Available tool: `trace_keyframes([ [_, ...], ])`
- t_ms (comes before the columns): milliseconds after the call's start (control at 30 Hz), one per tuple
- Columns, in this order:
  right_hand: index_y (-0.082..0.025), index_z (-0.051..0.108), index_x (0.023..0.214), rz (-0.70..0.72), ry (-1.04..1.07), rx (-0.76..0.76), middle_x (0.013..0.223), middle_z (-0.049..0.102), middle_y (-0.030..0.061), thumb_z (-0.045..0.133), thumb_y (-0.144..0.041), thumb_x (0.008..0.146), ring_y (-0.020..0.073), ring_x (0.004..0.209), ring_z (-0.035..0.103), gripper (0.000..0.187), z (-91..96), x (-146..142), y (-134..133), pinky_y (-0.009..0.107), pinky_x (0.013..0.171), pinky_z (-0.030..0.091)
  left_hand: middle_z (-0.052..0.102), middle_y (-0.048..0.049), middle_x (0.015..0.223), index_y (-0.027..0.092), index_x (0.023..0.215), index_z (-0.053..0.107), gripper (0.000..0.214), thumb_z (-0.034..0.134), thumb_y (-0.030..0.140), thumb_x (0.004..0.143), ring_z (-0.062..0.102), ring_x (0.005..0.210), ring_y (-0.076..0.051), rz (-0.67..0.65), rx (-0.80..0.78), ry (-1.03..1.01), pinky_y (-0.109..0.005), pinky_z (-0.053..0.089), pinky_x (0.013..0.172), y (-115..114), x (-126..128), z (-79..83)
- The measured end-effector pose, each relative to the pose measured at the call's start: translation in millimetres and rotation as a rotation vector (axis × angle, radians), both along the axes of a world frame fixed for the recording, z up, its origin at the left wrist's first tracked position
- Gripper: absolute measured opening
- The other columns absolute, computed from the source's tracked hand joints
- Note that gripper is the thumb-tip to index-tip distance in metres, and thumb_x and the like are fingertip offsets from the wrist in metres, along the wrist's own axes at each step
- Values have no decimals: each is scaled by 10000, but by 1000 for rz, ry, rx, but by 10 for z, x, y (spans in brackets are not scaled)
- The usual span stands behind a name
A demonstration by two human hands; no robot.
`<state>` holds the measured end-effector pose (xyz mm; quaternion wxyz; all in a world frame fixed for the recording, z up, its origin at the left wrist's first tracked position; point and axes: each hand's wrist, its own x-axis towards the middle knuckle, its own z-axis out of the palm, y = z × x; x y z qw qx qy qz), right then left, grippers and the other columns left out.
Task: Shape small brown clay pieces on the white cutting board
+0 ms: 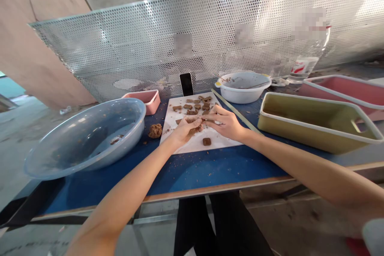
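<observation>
A white cutting board [192, 141] lies on the blue table and carries several small brown dough pieces [192, 107]. My left hand [185, 128] and my right hand [225, 122] meet over the board's middle, fingers curled together around a brown dough piece [200, 120]. One square brown piece [206, 141] lies alone near the board's front edge. A crumbly brown dough lump [155, 130] sits on the table just left of the board.
A large blue bowl [87, 136] stands at left, a pink box [147, 99] behind it. A phone [186, 84] leans on the perforated metal screen. A white bowl [242, 87], a yellow tray [315, 122], a pink tray [345, 88] and a plastic bottle [306, 62] are at right.
</observation>
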<state>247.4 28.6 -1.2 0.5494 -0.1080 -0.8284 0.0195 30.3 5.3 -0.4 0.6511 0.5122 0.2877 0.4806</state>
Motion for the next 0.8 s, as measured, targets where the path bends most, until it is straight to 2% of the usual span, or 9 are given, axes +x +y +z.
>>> trace_keyframes([
  [100,-282,821,1276,-16,-16,-1,886,603,21,699,-268,1084,168,780,641,228,22,18,-4,354,712,610,722,-29,770,151,869,837,471,1076,495,654,661,677,-130,-6,-11,-2,-267,508,669,9,-9,-17],
  [300,-313,738,1447,37,-86,30,986,615,43,706,-240,1074,195,896,637,382,89,56,-1,384,797,624,714,-23,781,154,872,837,501,1077,527,638,636,660,-120,27,-24,-11,-271,501,661,38,-24,-43],
  [633,-276,807,1299,-2,-65,-20,952,611,42,669,-255,1092,189,865,641,250,25,37,22,371,791,635,720,-33,777,152,884,845,485,1074,512,653,647,671,-128,-21,-10,-2,-272,495,670,-3,3,19],
  [800,-303,768,1402,-31,-143,-35,967,609,44,634,-282,1111,191,872,633,321,55,56,21,389,828,641,733,-38,809,160,885,840,430,1065,465,681,645,677,-131,27,-25,-9,-278,504,670,5,-1,-4],
])
